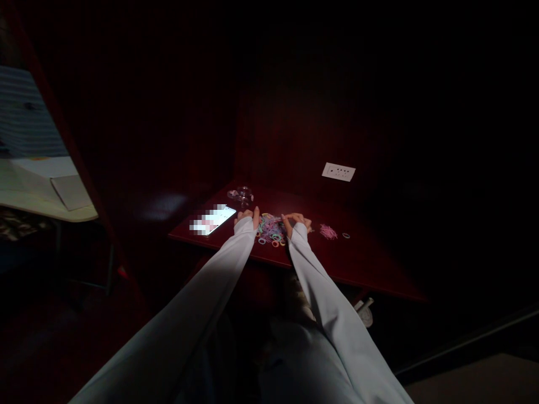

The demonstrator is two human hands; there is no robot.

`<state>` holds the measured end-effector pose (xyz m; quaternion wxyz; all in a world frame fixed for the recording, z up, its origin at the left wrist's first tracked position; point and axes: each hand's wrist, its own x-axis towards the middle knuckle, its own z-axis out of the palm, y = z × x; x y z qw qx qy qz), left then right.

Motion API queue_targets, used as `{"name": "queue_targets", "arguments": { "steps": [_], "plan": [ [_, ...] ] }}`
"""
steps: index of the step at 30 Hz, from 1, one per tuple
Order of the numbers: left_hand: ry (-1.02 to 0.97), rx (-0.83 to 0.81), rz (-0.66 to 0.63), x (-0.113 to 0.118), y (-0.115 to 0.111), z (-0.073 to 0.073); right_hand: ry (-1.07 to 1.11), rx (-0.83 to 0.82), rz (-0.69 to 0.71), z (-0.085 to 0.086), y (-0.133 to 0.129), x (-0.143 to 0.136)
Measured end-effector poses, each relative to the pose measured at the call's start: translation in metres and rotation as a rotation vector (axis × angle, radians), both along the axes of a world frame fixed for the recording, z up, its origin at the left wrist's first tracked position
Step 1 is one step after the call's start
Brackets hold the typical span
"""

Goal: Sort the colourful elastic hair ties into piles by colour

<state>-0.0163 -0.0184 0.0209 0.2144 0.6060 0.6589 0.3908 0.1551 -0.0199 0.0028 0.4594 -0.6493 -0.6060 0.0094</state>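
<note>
One clear plastic container [243, 194] sits far left, contents unclear. Multicoloured pile of small rings [273, 229] lies between half-curled left hand [247, 217] and bent-fingered right hand [298, 221]; can't tell if either's gripping anything.

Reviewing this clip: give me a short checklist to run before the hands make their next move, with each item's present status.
1. Both hands at the mixed pile of bands: ok; left hand at its left side, right hand at its right.
2. Pink pile apart from the mixed pile: ok.
3. Green ring apart from the pink pile: ok, to its right.
4. Left hand clear of the phone: cannot tell; they are very close.
5. Right hand's grip: cannot tell; too small.
6. Even light across the table: not ok; its right side is dark.
</note>
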Motion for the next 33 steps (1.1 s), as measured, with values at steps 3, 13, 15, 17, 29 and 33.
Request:
{"name": "queue_targets", "arguments": {
  "steps": [3, 13, 15, 17, 29, 33],
  "plan": [
    [0.023, 0.030, -0.015, 0.000, -0.001, -0.002, -0.004, -0.013, -0.160, 0.007, -0.004, 0.024],
    [0.121, 0.032, -0.044, 0.003, -0.002, -0.005, -0.017, -0.165, -0.400, 0.009, -0.012, 0.079],
    [0.124, 0.031, -0.052, 0.003, -0.002, -0.005, -0.059, -0.181, -0.383, 0.006, -0.010, 0.079],
    [0.130, 0.034, -0.061, 0.003, -0.002, -0.006, -0.075, -0.202, -0.392, 0.004, -0.009, 0.079],
    [-0.027, 0.211, -0.049, 0.005, 0.009, -0.017, -0.073, -0.023, -0.314, 0.001, -0.001, 0.072],
    [-0.106, 0.219, -0.063, 0.006, 0.014, -0.016, -0.316, 0.016, 0.008, 0.004, -0.011, 0.044]
  ]
}}
